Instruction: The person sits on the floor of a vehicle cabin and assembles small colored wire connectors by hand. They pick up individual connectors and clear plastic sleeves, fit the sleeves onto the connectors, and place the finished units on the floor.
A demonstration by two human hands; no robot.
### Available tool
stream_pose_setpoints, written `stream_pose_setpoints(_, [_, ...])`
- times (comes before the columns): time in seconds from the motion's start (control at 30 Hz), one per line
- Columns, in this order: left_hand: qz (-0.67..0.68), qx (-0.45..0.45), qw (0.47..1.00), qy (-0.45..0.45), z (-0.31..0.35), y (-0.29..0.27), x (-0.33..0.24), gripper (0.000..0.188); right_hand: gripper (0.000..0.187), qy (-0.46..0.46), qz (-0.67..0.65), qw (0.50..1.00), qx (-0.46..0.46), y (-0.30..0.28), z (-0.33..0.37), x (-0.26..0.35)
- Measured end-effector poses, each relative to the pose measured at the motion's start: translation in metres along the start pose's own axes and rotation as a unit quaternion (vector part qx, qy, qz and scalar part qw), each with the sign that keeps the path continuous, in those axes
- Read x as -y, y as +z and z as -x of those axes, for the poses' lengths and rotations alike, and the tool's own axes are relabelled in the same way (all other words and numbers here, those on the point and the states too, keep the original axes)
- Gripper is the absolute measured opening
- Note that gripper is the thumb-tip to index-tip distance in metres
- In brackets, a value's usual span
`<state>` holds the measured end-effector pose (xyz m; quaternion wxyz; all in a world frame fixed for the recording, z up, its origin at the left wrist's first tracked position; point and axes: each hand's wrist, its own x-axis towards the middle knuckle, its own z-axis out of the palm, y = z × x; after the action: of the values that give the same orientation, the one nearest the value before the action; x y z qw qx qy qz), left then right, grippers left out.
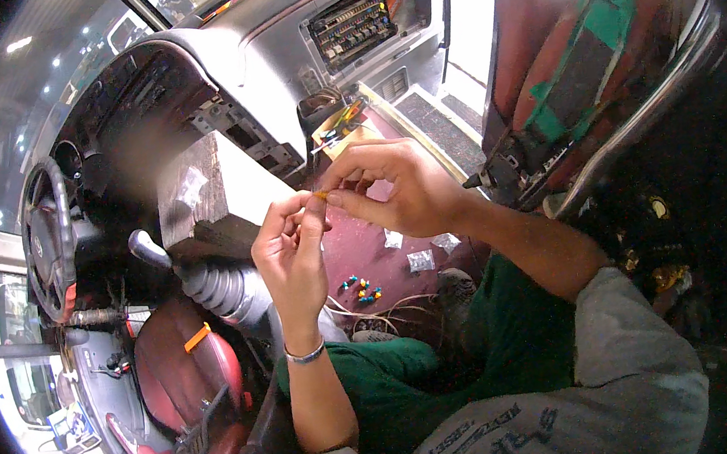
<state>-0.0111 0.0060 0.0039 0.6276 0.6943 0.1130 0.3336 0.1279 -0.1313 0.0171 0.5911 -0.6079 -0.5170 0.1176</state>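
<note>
In front of my chest, my left hand (pixel 290 244) and my right hand (pixel 396 187) meet with their fingertips almost touching. Pinched between them is a tiny yellow-orange piece (pixel 321 195); its exact kind is too small to tell. Both hands are closed, thumb against finger. Below them, on the dark red floor (pixel 364 249), lies a scatter of small blue, yellow and red pieces (pixel 362 289). Beside these rest small clear plastic bags (pixel 420 261). Pale cables (pixel 394 312) curl near my shoes.
A gear lever (pixel 148 248) and steering wheel (pixel 50 240) stand at the left. Hand tools (pixel 343 126) lie ahead on a box. An open fuse panel (pixel 353 31) is in the dashboard. A red seat (pixel 530 45) with green tape stands at the right.
</note>
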Motion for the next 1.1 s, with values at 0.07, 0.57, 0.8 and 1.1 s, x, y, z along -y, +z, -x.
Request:
stream_pose_setpoints(0.07, [0.005,0.003,1.000,0.001,0.001,0.001,-0.001,0.017,0.016,0.031,-0.012,0.999,0.016,-0.004,0.000,0.008])
stream_pose_setpoints(0.57, [-0.051,-0.023,0.997,0.051,0.000,0.000,0.000,0.007,0.020,0.052,-0.072,0.996,0.021,-0.004,0.000,0.009])
stream_pose_setpoints(0.8, [-0.098,0.009,0.994,0.055,0.000,-0.008,0.004,0.018,0.017,0.021,-0.039,0.999,-0.012,-0.001,-0.001,0.010])
stream_pose_setpoints(1.1, [-0.039,-0.040,0.997,0.052,-0.004,0.013,-0.007,0.027,0.025,-0.031,0.050,0.998,-0.016,-0.005,-0.003,-0.002])
